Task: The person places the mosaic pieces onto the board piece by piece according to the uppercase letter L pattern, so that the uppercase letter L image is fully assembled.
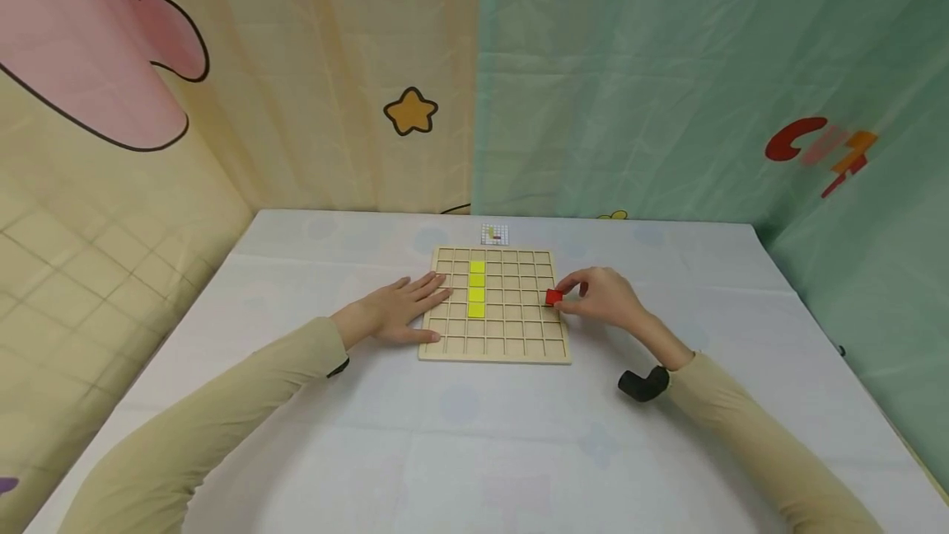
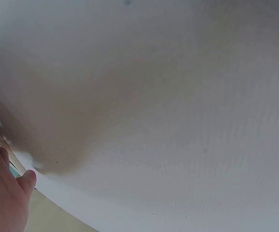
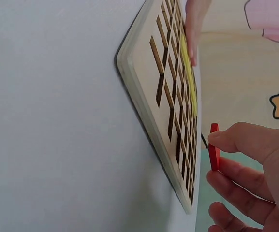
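A wooden grid board (image 1: 511,357) lies on the table, with a column of several yellow tiles (image 1: 477,289) set in its cells left of the middle. My left hand (image 1: 396,310) rests with spread, straight fingers on the board's left edge; its thumb and part of the palm show in the left wrist view. Between thumb and fingers my right hand (image 1: 602,297) pinches a red square tile (image 3: 214,147) at the board's right edge. In the right wrist view the tile is seen edge-on, held apart from the board's surface.
A small printed card (image 1: 494,235) with a coloured grid pattern lies just behind the board. The table (image 1: 445,443) has a white cloth on it. Patterned curtains (image 1: 630,81) hang behind and along both sides. A black wrist device (image 1: 643,384) sits at the right cuff.
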Tool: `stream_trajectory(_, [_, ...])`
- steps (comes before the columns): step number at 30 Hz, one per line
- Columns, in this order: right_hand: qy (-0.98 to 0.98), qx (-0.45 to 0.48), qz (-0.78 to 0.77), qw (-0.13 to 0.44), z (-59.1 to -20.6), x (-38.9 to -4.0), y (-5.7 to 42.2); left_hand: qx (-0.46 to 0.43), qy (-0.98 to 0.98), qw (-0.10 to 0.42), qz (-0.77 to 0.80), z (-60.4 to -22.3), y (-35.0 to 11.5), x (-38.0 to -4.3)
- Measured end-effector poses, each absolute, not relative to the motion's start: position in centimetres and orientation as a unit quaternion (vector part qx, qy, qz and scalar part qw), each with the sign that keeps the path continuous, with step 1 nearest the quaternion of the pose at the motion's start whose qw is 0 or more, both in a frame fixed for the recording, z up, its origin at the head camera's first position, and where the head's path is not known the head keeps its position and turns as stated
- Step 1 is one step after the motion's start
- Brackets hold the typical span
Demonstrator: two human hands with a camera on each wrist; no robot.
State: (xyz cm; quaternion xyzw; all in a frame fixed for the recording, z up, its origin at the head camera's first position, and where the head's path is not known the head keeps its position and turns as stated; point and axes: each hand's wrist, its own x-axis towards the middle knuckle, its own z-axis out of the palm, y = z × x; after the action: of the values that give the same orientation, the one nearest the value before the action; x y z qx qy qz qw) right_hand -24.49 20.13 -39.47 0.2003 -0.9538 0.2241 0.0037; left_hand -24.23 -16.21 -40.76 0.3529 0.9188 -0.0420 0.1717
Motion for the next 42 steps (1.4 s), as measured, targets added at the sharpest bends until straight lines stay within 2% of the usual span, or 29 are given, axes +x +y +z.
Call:
stream_trajectory(21, [-0.943,0.220,0.249,-0.024,-39.1,-25.4,15.8,0.354,0.918,0.170,-0.041,-40.9,-16.2,-24.2])
stream_trajectory(42, [-0.931,0.268,0.246,-0.032,-40.7,-25.2,13.1,0.350,0.920,0.172,-0.047,-40.8,-16.1,-24.3])
